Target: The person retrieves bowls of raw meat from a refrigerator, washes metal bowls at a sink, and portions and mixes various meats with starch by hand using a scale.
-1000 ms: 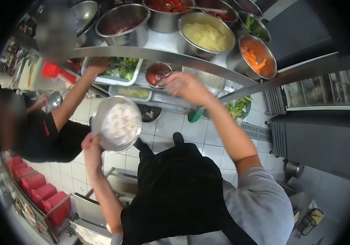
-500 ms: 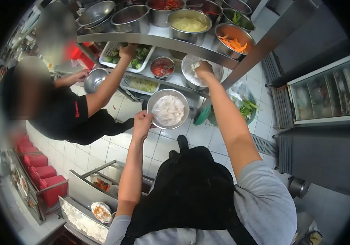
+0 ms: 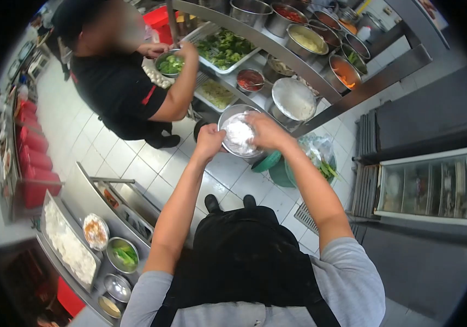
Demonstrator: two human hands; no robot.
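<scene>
My left hand (image 3: 210,140) grips the near-left rim of a round metal bowl (image 3: 222,121) held in front of me. White powder (image 3: 239,132) lies heaped over the pale pieces in the bowl. My right hand (image 3: 267,131) is at the bowl's right side, with its fingers down at the powder. Motion blur and the powder hide how those fingers are set. Beyond the bowl, a large metal pot of white powder (image 3: 294,99) stands on the lower shelf. A small pot of chopped red food (image 3: 250,80) is left of it.
A co-worker (image 3: 119,82) at the left holds a bowl of broccoli (image 3: 170,64) beside a white broccoli basket (image 3: 228,46). Metal pots of cut vegetables line the upper shelf (image 3: 261,27). A green bin (image 3: 282,173) stands at right; a counter with a rice tray (image 3: 70,242) is lower left.
My right hand has come from the powder pot to the bowl, and white powder now covers the pale pieces. The co-worker's hand has moved from the broccoli basket to a bowl holding broccoli.
</scene>
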